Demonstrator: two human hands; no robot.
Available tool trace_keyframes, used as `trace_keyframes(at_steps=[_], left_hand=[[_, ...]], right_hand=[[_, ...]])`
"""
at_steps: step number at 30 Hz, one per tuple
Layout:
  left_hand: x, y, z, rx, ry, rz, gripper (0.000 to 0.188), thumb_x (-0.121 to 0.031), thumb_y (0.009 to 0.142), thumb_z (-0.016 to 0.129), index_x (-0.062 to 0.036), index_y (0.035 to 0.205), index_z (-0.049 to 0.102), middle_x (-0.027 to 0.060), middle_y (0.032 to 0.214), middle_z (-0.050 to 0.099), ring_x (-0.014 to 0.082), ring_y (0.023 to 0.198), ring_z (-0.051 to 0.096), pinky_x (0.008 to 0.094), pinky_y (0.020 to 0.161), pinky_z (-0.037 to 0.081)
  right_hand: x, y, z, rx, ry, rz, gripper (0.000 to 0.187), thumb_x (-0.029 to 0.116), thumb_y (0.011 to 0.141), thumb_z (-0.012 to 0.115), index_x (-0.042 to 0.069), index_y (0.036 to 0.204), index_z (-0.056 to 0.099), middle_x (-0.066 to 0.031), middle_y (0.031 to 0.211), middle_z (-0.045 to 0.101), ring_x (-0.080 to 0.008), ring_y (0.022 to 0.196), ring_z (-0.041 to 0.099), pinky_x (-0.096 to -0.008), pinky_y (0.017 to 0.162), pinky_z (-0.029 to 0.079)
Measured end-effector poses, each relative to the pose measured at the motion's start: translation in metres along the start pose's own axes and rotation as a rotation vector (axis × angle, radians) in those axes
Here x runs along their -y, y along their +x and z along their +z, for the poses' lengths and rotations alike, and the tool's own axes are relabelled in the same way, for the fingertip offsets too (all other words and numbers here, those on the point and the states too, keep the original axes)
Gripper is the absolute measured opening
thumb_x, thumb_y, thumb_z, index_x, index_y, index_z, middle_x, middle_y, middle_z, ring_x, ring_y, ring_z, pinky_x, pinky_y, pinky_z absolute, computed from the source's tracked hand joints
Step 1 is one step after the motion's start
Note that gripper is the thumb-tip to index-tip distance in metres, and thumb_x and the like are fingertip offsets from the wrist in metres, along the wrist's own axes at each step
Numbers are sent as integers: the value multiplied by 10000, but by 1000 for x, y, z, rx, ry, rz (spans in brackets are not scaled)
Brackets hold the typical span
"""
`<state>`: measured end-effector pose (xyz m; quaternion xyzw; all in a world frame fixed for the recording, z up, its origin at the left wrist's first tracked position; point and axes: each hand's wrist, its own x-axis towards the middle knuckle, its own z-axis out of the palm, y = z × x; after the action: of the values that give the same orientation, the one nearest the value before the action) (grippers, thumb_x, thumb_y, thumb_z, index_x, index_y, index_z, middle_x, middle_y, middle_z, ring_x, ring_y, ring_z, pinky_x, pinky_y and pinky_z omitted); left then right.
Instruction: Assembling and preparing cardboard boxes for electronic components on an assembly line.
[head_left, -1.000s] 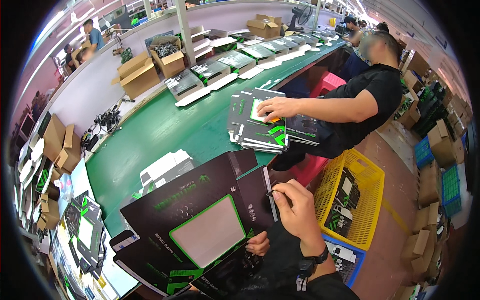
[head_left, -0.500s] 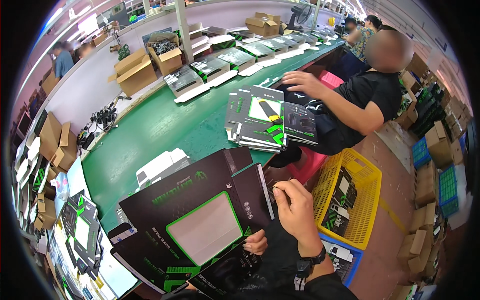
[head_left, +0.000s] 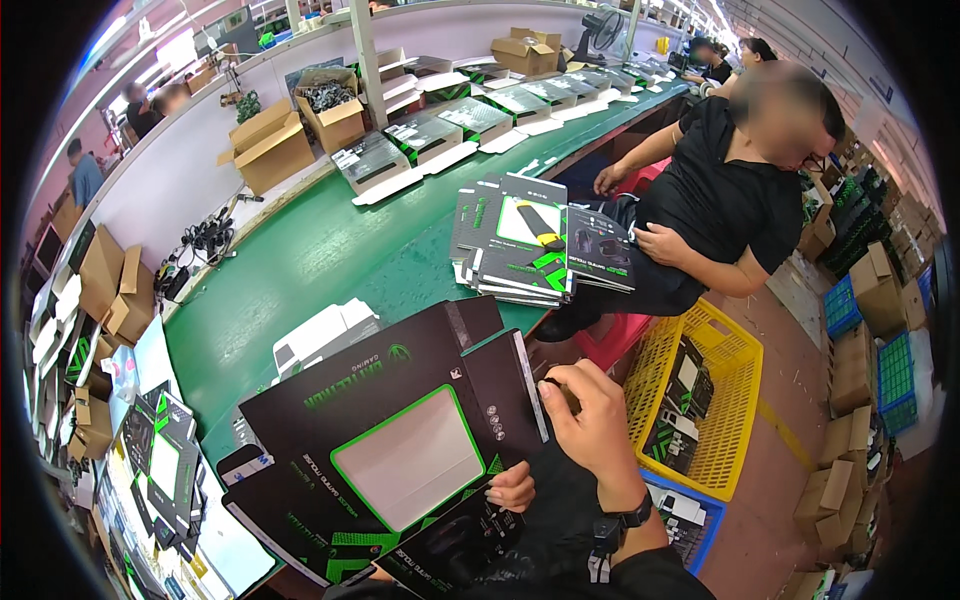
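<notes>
A large unfolded black and green printed carton [head_left: 290,405] with a pale window panel lies tilted in front of me. My left hand [head_left: 512,487] comes from beneath it, with its fingers curled over the carton's near right edge. My right hand [head_left: 590,425], with a dark watch on the wrist, is closed in a pinch beside the pale strip along the carton's right flap. What lies between those fingertips is too small to make out. Beyond the carton, a stack of flat printed cartons [head_left: 490,235] lies on the green table, with a yellow and black utility knife [head_left: 541,225] on top.
At my right stand a yellow crate [head_left: 735,420] and a blue crate [head_left: 712,515], both holding boxes. A co-worker [head_left: 725,190] sits beyond the stack. Partly assembled boxes [head_left: 420,135] line the table's far edge. More flat cartons [head_left: 165,470] lie at the left.
The co-worker's arm has drawn back from above the stack, and the body has leaned forward. My right fingertips have shifted slightly at the flap edge. My left hand and the carton stay nearly still.
</notes>
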<state>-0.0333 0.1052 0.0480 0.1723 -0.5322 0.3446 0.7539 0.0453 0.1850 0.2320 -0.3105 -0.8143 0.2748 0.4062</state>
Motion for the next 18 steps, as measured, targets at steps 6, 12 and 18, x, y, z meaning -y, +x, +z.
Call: trace_keyframes(at_steps=[6, 12, 18], left_hand=[[12, 3, 3, -46, -66, 21, 223, -175, 1053, 596, -140, 833, 600, -53, 731, 672, 59, 568, 654, 226, 605, 438], [6, 3, 2, 2, 31, -13, 219, -264, 1063, 589, -212, 851, 575, -144, 702, 663, -7, 574, 642, 197, 612, 393], [6, 4, 12, -117, -7, 29, 174, -221, 1037, 625, -147, 881, 608, -58, 733, 657, 49, 552, 633, 224, 585, 421]], right_hand=[[-5, -2, -1, -56, -154, -109, 149, 164, 834, 774, 51, 862, 681, -66, 717, 549, -248, 586, 565, -373, 525, 440], [-4, -12, 2, 17, -215, -229, 197, 205, 800, 804, 85, 780, 649, -37, 674, 530, -248, 616, 569, -376, 504, 434], [-9, -6, -5, -116, -169, -160, 166, 181, 853, 791, 71, 829, 668, -54, 720, 569, -270, 646, 581, -391, 546, 453]])
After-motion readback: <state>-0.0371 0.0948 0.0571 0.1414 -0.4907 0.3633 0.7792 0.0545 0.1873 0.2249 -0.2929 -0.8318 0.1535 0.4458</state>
